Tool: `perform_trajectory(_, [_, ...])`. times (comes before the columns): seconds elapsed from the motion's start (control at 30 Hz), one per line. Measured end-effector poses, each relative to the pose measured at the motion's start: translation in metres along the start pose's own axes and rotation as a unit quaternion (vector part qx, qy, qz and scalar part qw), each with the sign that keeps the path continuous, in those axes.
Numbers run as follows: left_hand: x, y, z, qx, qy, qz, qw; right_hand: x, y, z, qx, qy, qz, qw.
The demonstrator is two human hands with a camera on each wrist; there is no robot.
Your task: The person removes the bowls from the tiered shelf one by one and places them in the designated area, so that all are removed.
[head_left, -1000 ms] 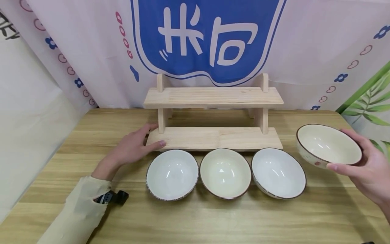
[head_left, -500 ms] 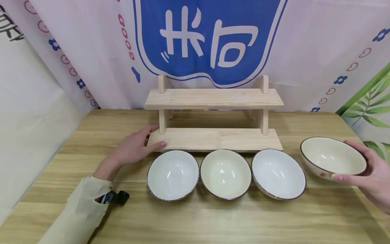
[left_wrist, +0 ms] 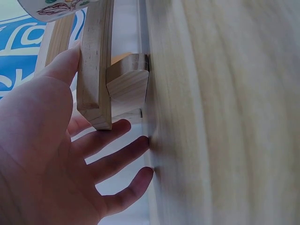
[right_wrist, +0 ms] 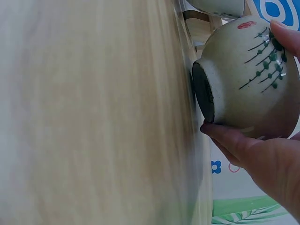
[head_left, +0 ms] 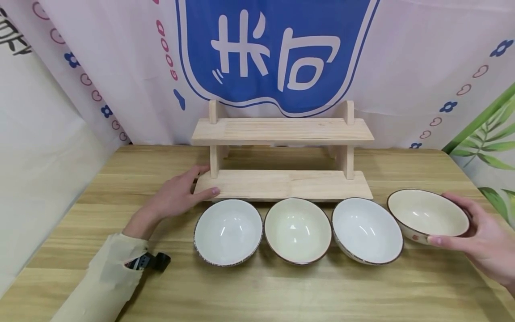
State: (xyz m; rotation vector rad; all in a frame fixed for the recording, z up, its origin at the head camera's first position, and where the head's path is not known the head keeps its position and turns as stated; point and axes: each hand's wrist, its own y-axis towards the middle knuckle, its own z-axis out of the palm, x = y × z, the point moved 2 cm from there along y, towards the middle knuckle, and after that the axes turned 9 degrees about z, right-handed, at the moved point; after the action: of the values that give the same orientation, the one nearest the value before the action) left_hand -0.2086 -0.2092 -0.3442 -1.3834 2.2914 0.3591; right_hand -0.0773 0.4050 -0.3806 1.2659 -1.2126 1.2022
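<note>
My left hand holds the left end of the two-tier wooden rack. Its thumb lies over the lower board, and the other fingers spread beside and below the board's end in the left wrist view. My right hand grips a cream bowl with a dark rim, thumb near the rim and fingers under its side. Green sprigs mark this bowl's outside in the right wrist view; its foot is close to the table, contact unclear. A white bowl, a cream bowl and another white bowl line up before the rack.
The rack's upper board stands above the lower one between two uprights. Behind it hangs a printed cloth. The wooden table runs toward the camera, and a leaf-patterned panel borders it at right.
My right hand has lowered the cream bowl toward the table, then brought it left, close beside the right-hand white bowl. The left hand stays at the rack.
</note>
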Motion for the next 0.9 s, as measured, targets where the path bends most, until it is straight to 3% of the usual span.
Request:
perform_trajectory(0.2, [0.000,0.000,0.001,0.001,-0.002,0.001,1.0000,-0.005,-0.006,-0.005,0.004,-0.040,-0.002,0.9992])
perform_trajectory(0.27, [0.000,-0.001,0.000,-0.001,-0.004,-0.001,1.0000,-0.005,-0.006,-0.007,-0.001,-0.083,-0.003,0.9965])
perform_trajectory(0.47, [0.001,-0.003,0.000,-0.002,-0.005,-0.005,1.0000,-0.002,-0.006,-0.007,-0.006,-0.241,0.004,0.9706])
perform_trajectory(0.63, [-0.001,-0.004,-0.001,-0.002,-0.008,-0.007,0.9999,-0.001,-0.007,-0.007,-0.010,-0.289,0.006,0.9574])
perform_trajectory(0.73, [-0.002,-0.004,-0.002,-0.002,-0.010,-0.002,0.9999,-0.001,-0.006,-0.009,-0.004,-0.296,-0.001,0.9552])
perform_trajectory(0.9, [-0.005,-0.005,-0.008,-0.022,0.023,-0.003,0.9995,0.018,0.008,-0.008,-0.016,-0.360,0.011,0.9328])
